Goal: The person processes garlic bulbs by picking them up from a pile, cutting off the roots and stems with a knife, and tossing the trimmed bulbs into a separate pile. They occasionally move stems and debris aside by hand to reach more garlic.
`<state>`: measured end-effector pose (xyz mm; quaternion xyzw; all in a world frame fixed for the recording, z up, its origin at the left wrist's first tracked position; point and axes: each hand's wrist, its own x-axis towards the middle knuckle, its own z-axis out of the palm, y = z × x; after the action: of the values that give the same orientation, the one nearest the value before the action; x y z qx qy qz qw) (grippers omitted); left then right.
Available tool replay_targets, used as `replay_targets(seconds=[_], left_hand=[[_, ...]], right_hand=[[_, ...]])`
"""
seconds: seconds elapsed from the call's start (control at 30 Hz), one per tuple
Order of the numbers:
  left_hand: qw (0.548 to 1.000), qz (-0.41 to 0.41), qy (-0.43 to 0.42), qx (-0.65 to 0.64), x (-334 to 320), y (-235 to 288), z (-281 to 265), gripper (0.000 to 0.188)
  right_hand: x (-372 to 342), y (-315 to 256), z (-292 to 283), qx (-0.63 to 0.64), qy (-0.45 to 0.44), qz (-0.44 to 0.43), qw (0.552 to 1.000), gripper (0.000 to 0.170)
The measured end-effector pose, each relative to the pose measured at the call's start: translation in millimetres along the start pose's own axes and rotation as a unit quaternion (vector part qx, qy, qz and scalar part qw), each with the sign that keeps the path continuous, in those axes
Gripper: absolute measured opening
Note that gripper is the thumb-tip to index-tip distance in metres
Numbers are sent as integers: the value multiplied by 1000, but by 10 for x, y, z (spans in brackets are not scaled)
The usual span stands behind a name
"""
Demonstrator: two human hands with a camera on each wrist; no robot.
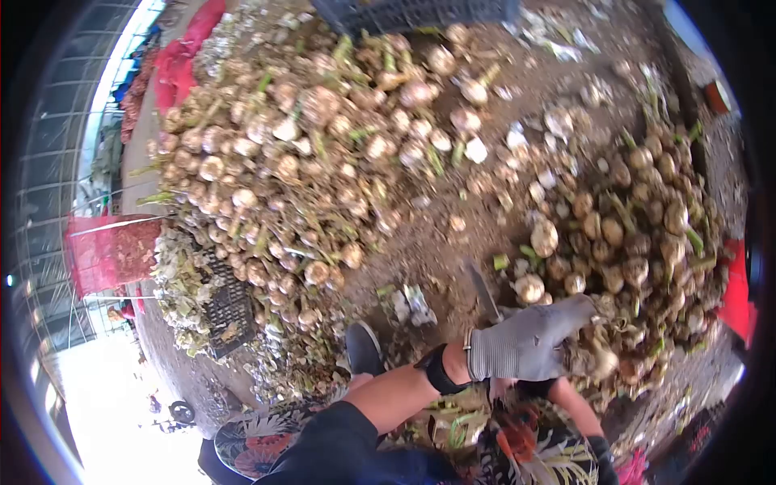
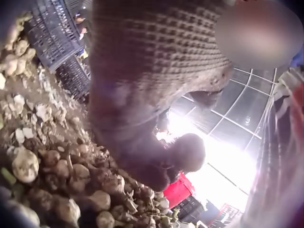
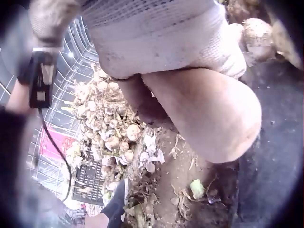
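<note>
My left hand [image 1: 529, 343], in a grey knit glove with bare fingertips, reaches over the heap of garlic bulbs [image 1: 610, 234] on the right. In the left wrist view its fingers [image 2: 187, 152] bend down over the bulbs; what lies under them is hidden. A garlic bulb [image 1: 596, 361] with dry stem shows right beside this hand in the head view. Below it, my right hand [image 3: 166, 52] is mostly covered in the head view; in the right wrist view its bare thumb [image 3: 209, 114] and fingers are bent. A knife [image 1: 482, 291] sticks out past the left glove, its handle hidden.
A larger garlic heap [image 1: 283, 178] spreads on the left across the dirt floor. Black crates [image 1: 230, 303] stand at its near edge and at the far side. My shoe [image 1: 364, 349] is beside loose peelings. Red netting [image 1: 735, 283] lies at the right.
</note>
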<state>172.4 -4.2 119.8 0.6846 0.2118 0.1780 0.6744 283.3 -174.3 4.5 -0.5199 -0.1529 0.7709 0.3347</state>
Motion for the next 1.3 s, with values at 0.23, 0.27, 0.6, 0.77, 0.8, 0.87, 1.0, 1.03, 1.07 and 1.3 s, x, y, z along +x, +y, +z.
replay_targets(seconds=[0.23, 0.27, 0.6, 0.77, 0.8, 0.87, 1.0, 1.03, 1.07, 1.3], left_hand=[[757, -400, 118, 504, -769, -788, -1836, 51], [736, -352, 78, 573, -1034, -1086, -2061, 52], [947, -234, 209, 63, -706, -743, -847, 58], [902, -212, 267, -266, -732, -685, -532, 78], [896, -235, 260, -272, -761, -633, -557, 73], [888, -265, 250, -281, -866, -588, -631, 69], [888, -308, 249, -235, -1039, -683, -600, 54], [871, -281, 301, -268, -1086, -729, -555, 51], [895, -248, 317, -192, -1147, -898, -508, 51], [930, -258, 254, 58, -1040, -811, -617, 46]], right_hand=[[584, -522, 204, -152, 86, -29, 984, 10], [605, -517, 199, -155, 83, -37, 984, 10], [708, -1184, 647, 68, 91, -92, 989, 15], [653, -1317, 510, -48, 96, -72, 992, 17], [658, -1209, 511, -127, 118, -160, 972, 16], [560, -1140, 499, -402, 146, -252, 868, 19], [463, -1209, 630, -597, 122, -279, 742, 20], [471, -1226, 620, -597, 124, -274, 744, 20], [489, -1246, 610, -607, 128, -276, 734, 19], [458, -1286, 660, -621, 89, -248, 738, 15]])
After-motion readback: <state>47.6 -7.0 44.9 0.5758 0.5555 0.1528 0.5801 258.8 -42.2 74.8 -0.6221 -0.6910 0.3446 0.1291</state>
